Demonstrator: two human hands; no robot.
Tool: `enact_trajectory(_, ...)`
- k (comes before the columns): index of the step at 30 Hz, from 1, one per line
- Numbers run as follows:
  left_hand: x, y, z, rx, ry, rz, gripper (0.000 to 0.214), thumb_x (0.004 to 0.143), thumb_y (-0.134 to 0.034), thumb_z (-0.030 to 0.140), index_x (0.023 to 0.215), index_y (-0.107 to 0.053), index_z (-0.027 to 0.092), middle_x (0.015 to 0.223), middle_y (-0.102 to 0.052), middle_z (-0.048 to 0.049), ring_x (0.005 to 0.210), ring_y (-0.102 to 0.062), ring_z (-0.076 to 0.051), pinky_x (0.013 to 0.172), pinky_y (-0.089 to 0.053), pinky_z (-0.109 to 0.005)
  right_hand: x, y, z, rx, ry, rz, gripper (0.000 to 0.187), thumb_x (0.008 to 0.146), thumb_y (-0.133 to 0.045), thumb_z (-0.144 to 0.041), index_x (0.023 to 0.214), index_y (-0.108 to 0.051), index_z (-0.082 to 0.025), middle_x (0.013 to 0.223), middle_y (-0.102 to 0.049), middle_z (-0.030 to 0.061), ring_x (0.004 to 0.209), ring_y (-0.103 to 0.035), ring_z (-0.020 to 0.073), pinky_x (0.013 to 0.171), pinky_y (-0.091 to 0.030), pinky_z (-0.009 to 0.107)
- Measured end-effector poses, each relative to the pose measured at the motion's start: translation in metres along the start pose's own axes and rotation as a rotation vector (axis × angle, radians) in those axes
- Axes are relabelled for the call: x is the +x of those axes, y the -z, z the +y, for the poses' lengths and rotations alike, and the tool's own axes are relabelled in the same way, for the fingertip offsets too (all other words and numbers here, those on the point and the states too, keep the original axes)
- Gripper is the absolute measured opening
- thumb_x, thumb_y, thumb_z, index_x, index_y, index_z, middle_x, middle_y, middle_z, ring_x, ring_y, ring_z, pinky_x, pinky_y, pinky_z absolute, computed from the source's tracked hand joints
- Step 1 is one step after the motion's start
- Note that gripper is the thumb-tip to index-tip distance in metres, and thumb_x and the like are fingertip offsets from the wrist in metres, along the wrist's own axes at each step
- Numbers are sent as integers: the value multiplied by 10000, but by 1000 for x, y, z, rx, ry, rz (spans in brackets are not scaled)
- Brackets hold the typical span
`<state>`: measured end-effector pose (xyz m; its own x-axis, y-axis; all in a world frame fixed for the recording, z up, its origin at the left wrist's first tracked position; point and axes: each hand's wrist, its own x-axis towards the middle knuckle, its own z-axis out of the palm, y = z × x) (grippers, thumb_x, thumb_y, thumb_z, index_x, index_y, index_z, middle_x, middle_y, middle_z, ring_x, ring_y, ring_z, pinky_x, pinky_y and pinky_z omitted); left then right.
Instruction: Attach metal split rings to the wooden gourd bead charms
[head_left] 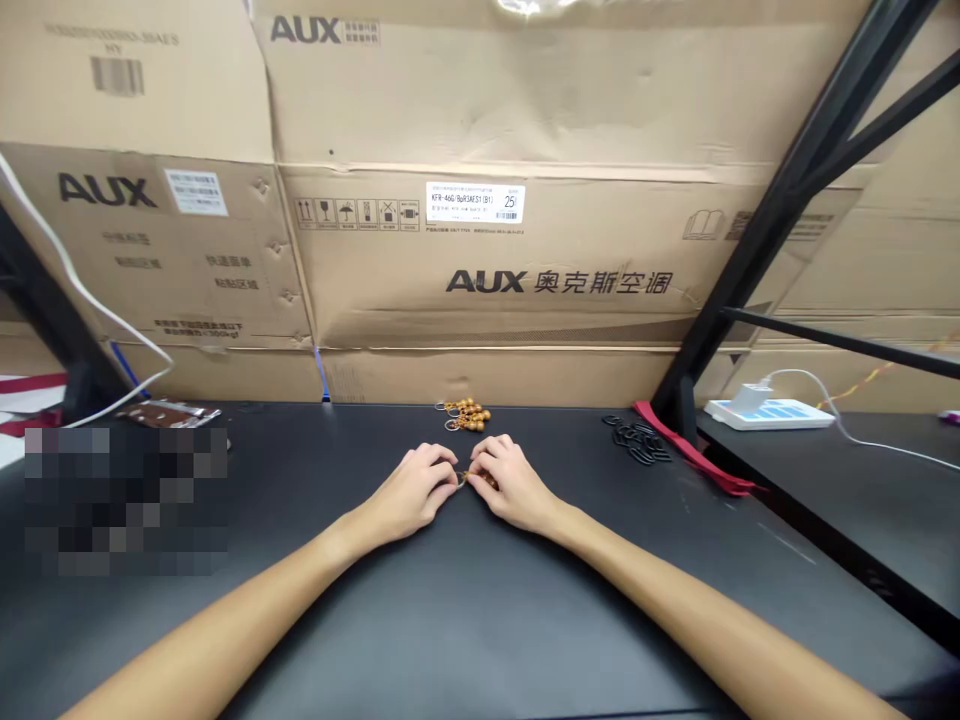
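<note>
The left hand (pixel 409 490) and right hand (pixel 510 485) pinch closely one small golden keychain (pixel 477 479). Other keychains (pixel 465 415) lie just ahead on the black table (pixel 480 620).

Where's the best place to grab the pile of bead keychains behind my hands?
Probably pinch the metal ring at the left end of the bead keychains, coming from the left with your left hand. The ring sticks out beyond the rounded beads, so it gives a thin edge to hold.

Plastic clips (pixel 637 441) are left off to the right of the keychain pile (pixel 463 415) on the counter (pixel 525 620), cardboard boxes (pixel 480 280) propped behind it.
</note>
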<state>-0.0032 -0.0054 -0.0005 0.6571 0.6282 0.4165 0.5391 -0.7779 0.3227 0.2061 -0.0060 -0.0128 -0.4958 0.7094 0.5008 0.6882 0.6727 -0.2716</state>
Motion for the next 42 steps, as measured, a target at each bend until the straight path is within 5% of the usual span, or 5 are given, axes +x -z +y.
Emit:
enact_trajectory(22,-1,1,4,13,1,20,162,913,-499,261,830,-626,202,1125,-562,-61,1049,-517,-216,925,-425,-388,0,5,-6,106,79,-46,99,898,-536,-223,820,-594,-207,1039,-554,68,1004,-463,213,888,-426,402)
enact_trajectory(30,0,0,-1,27,-17,-14,185,933,-451,237,823,-594,200,1139,-550,-62,1065,-500,-209,933,-413,-378,0,1,3,14,-27,20,114,895,-553,-257,807,-594,-196,995,-568,68,971,-463,216,853,-422,386)
enact_trajectory(36,-1,6,7,118,22,44,116,897,-505,276,834,-556,193,900,-570,-35,816,-527,-185,773,-430,-337,1,6,-3,-75,-59,115,169,862,-588,-323,761,-583,-188,800,-587,45,775,-506,185,725,-419,320)
enact_trajectory(39,-1,6,10,133,-30,-28,198,909,-495,308,759,-554,192,758,-557,-14,727,-519,-171,731,-425,-316,-1,5,-3,-81,-36,18,339,913,-491,-322,602,-541,-197,619,-559,7,595,-489,137,635,-391,283)
enact_trajectory(42,-1,5,6,162,-29,-43,191,919,-490,343,910,-614,198,900,-616,-49,869,-560,-205,812,-436,-347,-1,3,0,-160,-46,-28,232,900,-509,-330,745,-626,-203,756,-626,34,712,-550,165,682,-410,290)
